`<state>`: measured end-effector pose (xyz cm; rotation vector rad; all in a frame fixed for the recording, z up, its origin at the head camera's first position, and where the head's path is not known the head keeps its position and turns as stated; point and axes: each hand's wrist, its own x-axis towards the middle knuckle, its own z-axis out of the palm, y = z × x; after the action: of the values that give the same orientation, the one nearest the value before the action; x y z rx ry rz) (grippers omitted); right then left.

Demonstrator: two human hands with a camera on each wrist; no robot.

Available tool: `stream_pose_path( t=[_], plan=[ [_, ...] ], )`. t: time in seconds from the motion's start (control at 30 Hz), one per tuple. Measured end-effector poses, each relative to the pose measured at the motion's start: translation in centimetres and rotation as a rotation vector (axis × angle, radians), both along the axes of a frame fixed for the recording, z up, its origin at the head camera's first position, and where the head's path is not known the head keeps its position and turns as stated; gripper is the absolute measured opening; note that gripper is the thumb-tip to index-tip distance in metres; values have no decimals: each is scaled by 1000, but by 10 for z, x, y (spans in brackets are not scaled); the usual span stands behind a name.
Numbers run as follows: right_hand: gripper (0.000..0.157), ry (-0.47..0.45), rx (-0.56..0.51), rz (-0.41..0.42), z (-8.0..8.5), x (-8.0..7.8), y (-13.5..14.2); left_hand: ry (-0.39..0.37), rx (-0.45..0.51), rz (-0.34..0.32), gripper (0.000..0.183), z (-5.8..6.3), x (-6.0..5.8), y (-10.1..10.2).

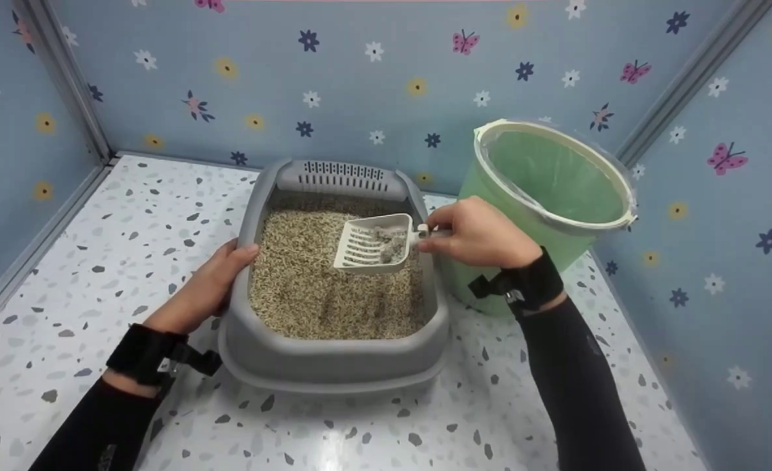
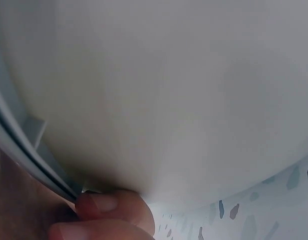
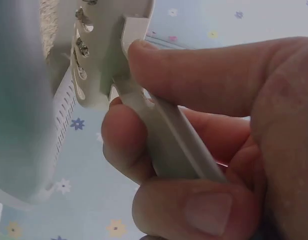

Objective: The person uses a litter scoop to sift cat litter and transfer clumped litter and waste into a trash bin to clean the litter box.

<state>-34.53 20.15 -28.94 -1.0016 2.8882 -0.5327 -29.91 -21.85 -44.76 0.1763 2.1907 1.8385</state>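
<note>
A grey litter box [image 1: 333, 363] holds tan granular litter [image 1: 307, 288]. My left hand [image 1: 219, 278] grips its left rim, thumb over the top; in the left wrist view, curled fingers [image 2: 116, 210] touch the underside of the rim. My right hand [image 1: 481, 232] holds a white slotted litter scoop [image 1: 360, 258] by its handle, above the litter near the right rim. Greyish clumps [image 1: 392, 245] lie in the scoop. Up close in the right wrist view, thumb and fingers wrap around the scoop handle [image 3: 171, 135].
Just right of the litter box stands a green bin [image 1: 556, 170] with a cream rim and a clear plastic liner. Both rest on a white speckled surface [image 1: 131, 261]. Blue flowered panels [image 1: 360, 85] enclose the back and sides.
</note>
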Motion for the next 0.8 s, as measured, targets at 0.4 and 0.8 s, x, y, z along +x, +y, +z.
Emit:
stream_pose_path(
  t=[0.4,0.8],
  plan=[
    [20,19,182,47,29,-1,-7,18,-42,8,85,1,1,3],
    [19,4,141,58,28,1,-6,28,-49,9,86,0,0,2]
  ],
)
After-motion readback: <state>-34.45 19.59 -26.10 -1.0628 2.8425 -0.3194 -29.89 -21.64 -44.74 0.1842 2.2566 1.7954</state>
